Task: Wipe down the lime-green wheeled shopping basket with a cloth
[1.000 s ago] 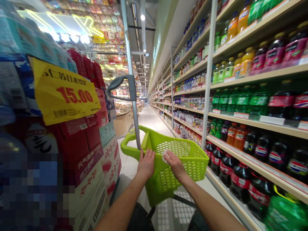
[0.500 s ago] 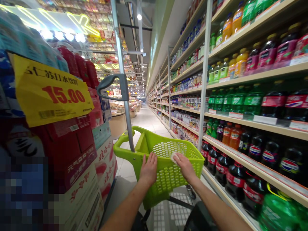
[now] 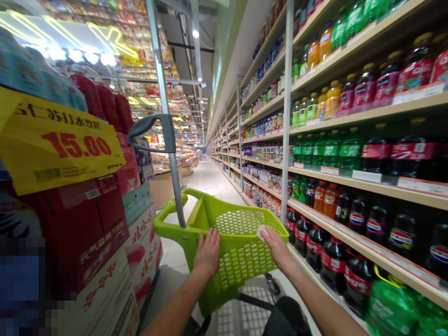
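Note:
A lime-green plastic shopping basket cart point(image 3: 234, 266) with perforated sides stands in front of me in the aisle. My left hand point(image 3: 207, 254) lies flat against its near side, fingertips at the top rim, fingers stretched and holding nothing. On the same rim, farther right, my right hand point(image 3: 276, 245) grips a small white wad point(image 3: 261, 230), a tissue or cloth, pressed to the edge. Most of the wad is hidden by the fingers. From the cart's left end rises a metal pole point(image 3: 173, 172) with a grey loop handle point(image 3: 164, 133).
Shelves point(image 3: 315, 169) of bottled drinks line the right side, close to the cart. Stacked drink cartons point(image 3: 105, 275) with a yellow price sign point(image 3: 59, 144) stand close on the left. A tiled aisle point(image 3: 213, 176) stretches ahead between them.
My right hand has slid right along the rim with the white wad. My left hand stays at its spot on the cart. The whole view has shifted a little.

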`<action>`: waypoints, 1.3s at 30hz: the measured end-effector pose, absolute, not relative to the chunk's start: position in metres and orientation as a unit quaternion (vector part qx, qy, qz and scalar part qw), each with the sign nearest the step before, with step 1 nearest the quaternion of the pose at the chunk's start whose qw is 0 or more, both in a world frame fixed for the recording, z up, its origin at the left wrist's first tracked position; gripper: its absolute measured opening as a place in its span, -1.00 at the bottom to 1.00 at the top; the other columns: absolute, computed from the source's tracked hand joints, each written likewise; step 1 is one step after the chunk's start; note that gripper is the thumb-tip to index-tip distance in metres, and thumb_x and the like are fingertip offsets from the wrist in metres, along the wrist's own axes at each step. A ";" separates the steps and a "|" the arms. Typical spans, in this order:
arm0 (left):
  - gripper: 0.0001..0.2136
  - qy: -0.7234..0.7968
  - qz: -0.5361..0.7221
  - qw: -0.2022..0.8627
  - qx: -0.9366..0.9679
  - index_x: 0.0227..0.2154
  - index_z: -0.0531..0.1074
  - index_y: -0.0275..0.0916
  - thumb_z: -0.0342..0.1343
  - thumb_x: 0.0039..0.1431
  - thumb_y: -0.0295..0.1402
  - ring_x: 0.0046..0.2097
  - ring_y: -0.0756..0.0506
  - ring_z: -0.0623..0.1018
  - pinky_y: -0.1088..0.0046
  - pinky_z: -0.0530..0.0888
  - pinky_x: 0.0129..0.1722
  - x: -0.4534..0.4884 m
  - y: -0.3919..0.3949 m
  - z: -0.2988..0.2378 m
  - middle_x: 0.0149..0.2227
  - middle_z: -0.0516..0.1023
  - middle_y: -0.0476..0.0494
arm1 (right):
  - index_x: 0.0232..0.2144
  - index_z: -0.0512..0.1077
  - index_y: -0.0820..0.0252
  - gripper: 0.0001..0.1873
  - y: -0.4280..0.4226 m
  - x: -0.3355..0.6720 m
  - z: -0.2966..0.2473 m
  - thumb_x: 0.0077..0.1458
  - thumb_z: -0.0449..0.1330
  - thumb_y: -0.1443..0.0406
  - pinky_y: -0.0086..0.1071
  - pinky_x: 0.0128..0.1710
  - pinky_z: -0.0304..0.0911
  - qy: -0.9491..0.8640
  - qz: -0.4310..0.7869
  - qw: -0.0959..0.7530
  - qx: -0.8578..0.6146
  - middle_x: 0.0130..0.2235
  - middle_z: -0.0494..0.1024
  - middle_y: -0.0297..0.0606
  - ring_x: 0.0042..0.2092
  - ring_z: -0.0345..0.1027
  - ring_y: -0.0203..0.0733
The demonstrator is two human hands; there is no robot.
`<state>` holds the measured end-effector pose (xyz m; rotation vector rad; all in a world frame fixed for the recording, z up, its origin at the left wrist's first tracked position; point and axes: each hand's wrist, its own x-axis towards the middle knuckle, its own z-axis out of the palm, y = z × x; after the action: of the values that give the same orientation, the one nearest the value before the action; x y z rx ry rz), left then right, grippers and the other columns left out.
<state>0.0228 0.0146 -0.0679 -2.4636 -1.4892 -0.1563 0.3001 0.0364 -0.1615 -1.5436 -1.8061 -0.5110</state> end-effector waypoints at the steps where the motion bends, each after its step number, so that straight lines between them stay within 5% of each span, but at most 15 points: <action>1: -0.37 -0.515 -0.054 0.129 -0.846 0.15 0.01 -0.48 -0.16 -0.07 -0.44 0.26 -0.17 -0.10 0.07 -0.18 0.21 0.023 0.014 -0.068 0.24 -0.05 -0.26 | -0.07 0.38 0.09 -0.56 0.034 0.314 -0.162 0.04 -0.07 0.45 -0.24 0.04 0.13 -0.666 -0.192 0.345 -0.633 0.05 0.36 -0.23 0.09 0.17 -0.14; 5: -0.38 -0.530 -0.062 0.128 -0.836 0.15 0.02 -0.48 -0.15 -0.06 -0.43 0.26 -0.19 -0.10 0.07 -0.17 0.20 0.028 0.012 -0.067 0.24 -0.04 -0.29 | -0.09 0.40 0.14 -0.54 0.031 0.316 -0.160 0.01 -0.08 0.49 -0.24 0.02 0.15 -0.633 -0.179 0.350 -0.667 0.04 0.37 -0.18 0.08 0.20 -0.12; 10: -0.38 -0.524 -0.061 0.137 -0.839 0.15 0.02 -0.47 -0.14 -0.06 -0.43 0.26 -0.18 -0.08 0.09 -0.14 0.20 0.027 0.009 -0.066 0.24 -0.04 -0.28 | 0.00 0.31 0.02 -0.54 0.040 0.256 -0.157 0.07 -0.05 0.46 -0.21 0.07 0.10 -0.753 -0.191 0.379 -0.503 0.11 0.29 -0.29 0.14 0.11 -0.18; 17: -0.40 -0.524 -0.071 0.148 -0.836 0.16 0.00 -0.45 -0.16 -0.02 -0.42 0.26 -0.19 -0.09 0.07 -0.12 0.19 0.027 0.008 -0.074 0.24 -0.07 -0.29 | -0.09 0.40 0.18 -0.49 0.039 0.281 -0.159 -0.03 -0.11 0.55 -0.12 0.05 0.13 -0.641 -0.180 0.413 -0.621 0.04 0.37 -0.12 0.08 0.19 -0.05; 23: -0.40 -0.519 -0.061 0.141 -0.841 0.17 -0.03 -0.46 -0.18 0.01 -0.41 0.27 -0.17 -0.12 0.06 -0.14 0.20 0.024 0.005 -0.071 0.25 -0.10 -0.28 | 0.01 0.31 0.10 -0.49 0.041 0.216 -0.155 0.03 -0.08 0.52 -0.14 0.08 0.10 -0.758 -0.193 0.385 -0.490 0.13 0.25 -0.20 0.16 0.05 -0.13; 30: -0.38 -0.520 -0.083 0.133 -0.840 0.17 -0.03 -0.47 -0.17 -0.03 -0.44 0.27 -0.20 -0.13 0.03 -0.14 0.19 0.024 0.006 -0.078 0.25 -0.13 -0.30 | -0.09 0.39 0.16 -0.46 0.037 0.285 -0.166 -0.05 -0.14 0.57 -0.07 0.04 0.12 -0.643 -0.210 0.409 -0.612 0.04 0.37 -0.10 0.10 0.17 -0.06; 39: -0.39 -0.504 -0.099 0.166 -0.842 0.17 -0.03 -0.42 -0.17 -0.01 -0.43 0.27 -0.19 -0.12 0.02 -0.13 0.19 0.013 0.005 -0.078 0.24 -0.10 -0.30 | -0.01 0.32 0.09 -0.47 0.042 0.214 -0.153 0.00 -0.09 0.54 -0.16 0.06 0.12 -0.743 -0.205 0.416 -0.483 0.09 0.31 -0.20 0.14 0.09 -0.15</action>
<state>0.0129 0.0053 -0.0776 -2.3969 -1.4358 -0.2823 0.2143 0.0420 -0.1531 -1.2138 -1.8653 -0.5153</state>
